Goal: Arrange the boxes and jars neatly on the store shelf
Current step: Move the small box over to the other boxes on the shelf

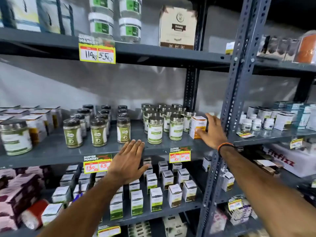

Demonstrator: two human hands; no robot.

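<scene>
Grey steel shelf holds jars in rows. Right hand, fingers loosely spread, lies against an orange box beside them. Left hand hovers flat, empty. Judged step: squaring the box; next, a gentle push into line.

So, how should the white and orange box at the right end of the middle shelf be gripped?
Grip the white and orange box across its two upright side faces, coming from the front right, where the right hand already is. Steel-lidded jars crowd its left side.
</scene>
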